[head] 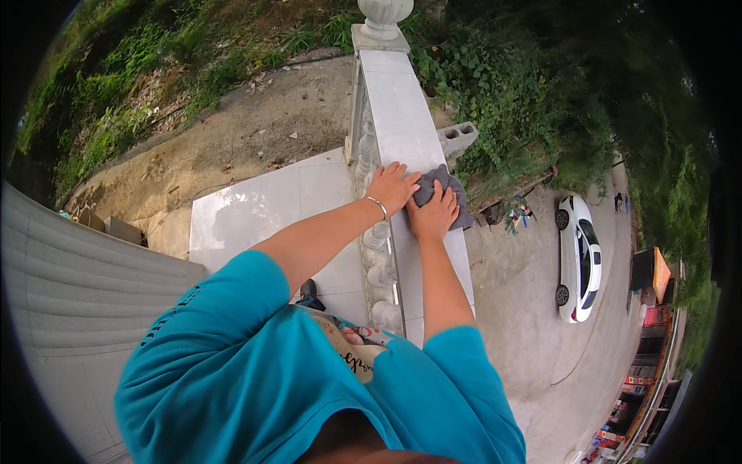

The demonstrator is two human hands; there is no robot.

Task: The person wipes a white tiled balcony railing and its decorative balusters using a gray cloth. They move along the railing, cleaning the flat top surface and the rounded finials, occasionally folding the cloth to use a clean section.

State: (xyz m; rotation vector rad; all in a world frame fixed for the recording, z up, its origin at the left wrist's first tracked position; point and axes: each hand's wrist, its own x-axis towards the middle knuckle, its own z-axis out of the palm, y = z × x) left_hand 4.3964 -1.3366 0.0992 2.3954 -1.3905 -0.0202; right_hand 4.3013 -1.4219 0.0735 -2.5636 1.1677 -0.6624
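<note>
A dark grey cloth (462, 200) lies bunched on the white tiled top of a balustrade (400, 110). My right hand (433, 213) presses down on the cloth, its fingers spread over the folds and gripping it. Just left of it, my left hand (392, 189) rests on the inner edge of the rail top, fingers a little apart. Its fingertips reach the near edge of the cloth; whether they touch it I cannot tell. A silver bangle (378, 207) circles the left wrist. Under the rail stand turned balusters (379, 272), partly hidden by my left arm.
At the rail's far end rises a post with a carved finial (384, 20). White floor tiles (249, 217) lie to the left, beside a ribbed pale surface (98, 278). Beyond the rail are a hollow block (459, 138), shrubs and a white car (579, 258) on lower concrete.
</note>
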